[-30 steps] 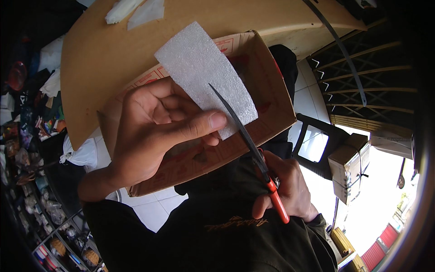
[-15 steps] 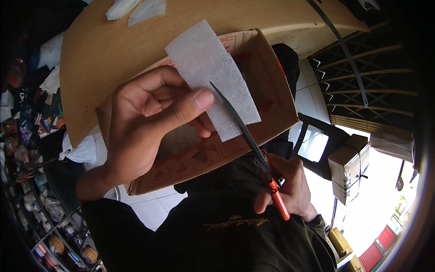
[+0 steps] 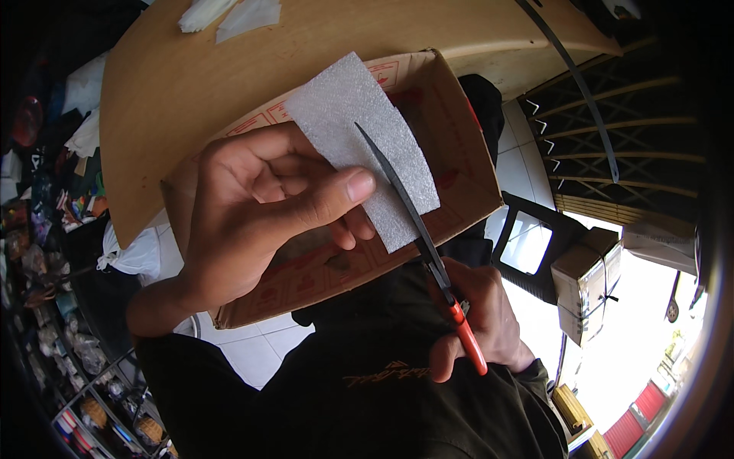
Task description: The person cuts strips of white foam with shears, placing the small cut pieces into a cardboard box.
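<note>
My left hand (image 3: 267, 203) pinches a strip of white foam sheet (image 3: 344, 96) along its left edge, thumb on top and fingers beneath. The strip is tilted, held above an open cardboard box (image 3: 459, 141). In my right hand (image 3: 485, 314) is a pair of scissors (image 3: 417, 218) with red handles and dark blades. One blade lies over the face of the foam, pointing up and left, its tip near the strip's middle. The other blade is mostly hidden behind the foam. Part of the right hand's grip is hidden by the handle.
A curved wooden table (image 3: 160, 99) spans the far side, with scraps of white sheet (image 3: 248, 17) on it. Crowded shelves (image 3: 84, 375) stand at left, near a white plastic bag (image 3: 134, 249). At right are a tied carton (image 3: 587, 283) and a folding gate (image 3: 627, 130).
The foam strip and my left hand have shifted slightly down and right. The scissors' blades have closed somewhat, and the visible blade lies farther along the foam.
</note>
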The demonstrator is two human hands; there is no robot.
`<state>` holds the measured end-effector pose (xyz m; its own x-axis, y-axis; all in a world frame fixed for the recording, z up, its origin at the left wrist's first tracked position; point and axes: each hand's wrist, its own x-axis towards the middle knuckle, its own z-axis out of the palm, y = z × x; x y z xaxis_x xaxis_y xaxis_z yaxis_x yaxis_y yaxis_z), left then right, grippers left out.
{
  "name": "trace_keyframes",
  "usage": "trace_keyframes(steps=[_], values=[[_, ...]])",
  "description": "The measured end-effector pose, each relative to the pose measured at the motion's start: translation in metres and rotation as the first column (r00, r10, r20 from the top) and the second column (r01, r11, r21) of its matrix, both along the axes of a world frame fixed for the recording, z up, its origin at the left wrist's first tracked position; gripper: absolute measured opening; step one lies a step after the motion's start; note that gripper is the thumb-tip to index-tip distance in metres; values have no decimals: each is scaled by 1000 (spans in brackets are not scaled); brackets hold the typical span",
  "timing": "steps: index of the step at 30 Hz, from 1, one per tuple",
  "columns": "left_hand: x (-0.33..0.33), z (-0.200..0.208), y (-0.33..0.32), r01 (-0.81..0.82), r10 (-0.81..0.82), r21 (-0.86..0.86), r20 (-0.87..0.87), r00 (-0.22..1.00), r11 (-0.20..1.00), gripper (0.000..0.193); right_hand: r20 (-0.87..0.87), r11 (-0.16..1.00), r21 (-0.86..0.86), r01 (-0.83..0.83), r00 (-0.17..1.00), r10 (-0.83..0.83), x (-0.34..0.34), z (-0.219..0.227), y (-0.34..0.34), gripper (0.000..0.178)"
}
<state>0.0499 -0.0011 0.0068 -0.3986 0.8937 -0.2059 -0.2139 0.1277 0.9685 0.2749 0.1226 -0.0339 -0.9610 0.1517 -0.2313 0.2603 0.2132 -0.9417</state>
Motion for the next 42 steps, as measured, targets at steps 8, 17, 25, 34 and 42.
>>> trace_keyframes(steps=[8, 17, 25, 34, 42], values=[[-2, 1, -2, 16, -9, -67, 104, 994, 998, 26, 53, 991, 72, 112, 992, -116, 1, 4, -9, 59], [-4, -5, -1, -76, 78, 45, -22, 997, 996, 22, 4, 997, 2, 73, 997, -73, 3, 1, -2, 66], [-9, -8, -3, -50, 52, 45, -47, 998, 998, 18, 39, 999, -23, -49, 998, 50, 9, -4, 7, 88], [0, 2, 0, 52, -44, -89, 98, 994, 995, 18, 82, 1000, 4, -2, 997, 2, 0, -1, 0, 90], [-7, -3, -1, 102, -85, -130, 135, 987, 986, 20, 21, 999, 29, -28, 999, 27, -3, -1, 2, 79]])
